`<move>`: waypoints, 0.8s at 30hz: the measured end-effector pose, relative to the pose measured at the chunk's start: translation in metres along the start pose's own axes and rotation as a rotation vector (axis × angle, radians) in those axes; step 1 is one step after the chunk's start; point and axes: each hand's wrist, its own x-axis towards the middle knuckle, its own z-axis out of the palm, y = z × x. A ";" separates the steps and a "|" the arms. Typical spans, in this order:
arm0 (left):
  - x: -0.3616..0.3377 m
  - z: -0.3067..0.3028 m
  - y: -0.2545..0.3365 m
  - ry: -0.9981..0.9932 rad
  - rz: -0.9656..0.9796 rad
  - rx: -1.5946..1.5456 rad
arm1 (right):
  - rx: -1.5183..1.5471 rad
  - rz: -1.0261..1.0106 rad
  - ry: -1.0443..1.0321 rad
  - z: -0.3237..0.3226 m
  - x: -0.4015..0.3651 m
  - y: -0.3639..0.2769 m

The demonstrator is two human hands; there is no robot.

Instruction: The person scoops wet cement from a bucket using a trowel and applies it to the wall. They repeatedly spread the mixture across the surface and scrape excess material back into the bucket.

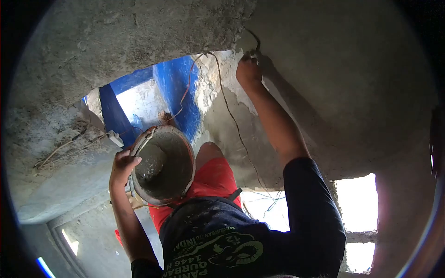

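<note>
My left hand [123, 167] grips the rim of a round bucket [186, 160], thumb over the edge. The bucket is tilted toward me, and a grey lump of what looks like mortar [152, 162] lies inside. My right hand [249, 70] is raised against the grey plastered wall [352, 92], its fingers closed. Just above its knuckles a dark curved strip [255, 40] shows against the wall. Whether my fingers hold this strip or something else is hidden.
A thin wire [227, 104] hangs down beside the rough broken wall edge [211, 76]. Blue-painted surfaces [178, 78] show through the opening. A white socket box [115, 138] on loose cables is left of the bucket. Bright wall openings [356, 204] lie at lower right.
</note>
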 end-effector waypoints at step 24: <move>-0.007 -0.001 0.002 0.033 0.076 0.089 | -0.094 0.020 -0.163 0.051 -0.043 -0.001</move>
